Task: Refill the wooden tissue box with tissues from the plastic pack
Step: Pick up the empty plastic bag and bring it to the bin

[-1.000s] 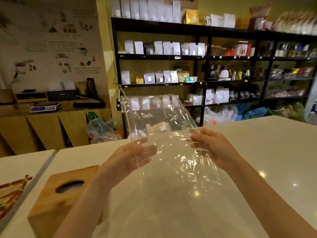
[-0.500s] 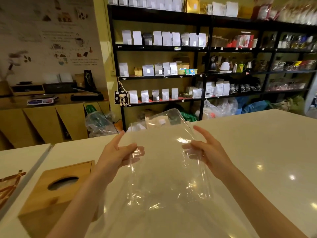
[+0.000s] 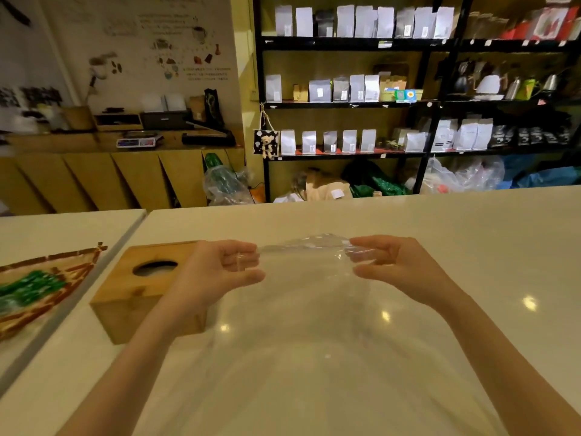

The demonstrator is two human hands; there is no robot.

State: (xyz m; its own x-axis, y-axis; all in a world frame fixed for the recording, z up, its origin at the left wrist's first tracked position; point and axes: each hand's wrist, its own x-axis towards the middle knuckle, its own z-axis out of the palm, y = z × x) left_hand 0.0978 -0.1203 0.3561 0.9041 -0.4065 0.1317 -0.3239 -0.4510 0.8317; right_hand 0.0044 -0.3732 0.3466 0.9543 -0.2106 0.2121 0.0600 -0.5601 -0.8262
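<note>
A clear plastic pack [image 3: 308, 297] is stretched low over the white table [image 3: 471, 247], and it looks empty and see-through. My left hand [image 3: 220, 272] pinches its far left edge. My right hand [image 3: 396, 262] pinches the far right edge. The wooden tissue box [image 3: 138, 291] stands on the table just left of my left hand, partly behind my wrist, with its oval slot facing up. No tissues show in the slot or in the pack.
A second white table [image 3: 47, 234] at the left carries a red and green patterned packet [image 3: 34, 287]. Beyond the table edge stand black shelves [image 3: 408, 102] with pouches, bags on the floor, and a wooden counter [image 3: 94, 171].
Both hands have lowered the plastic pack from an upright hold in front of me down to near the table. The view has tilted down with them.
</note>
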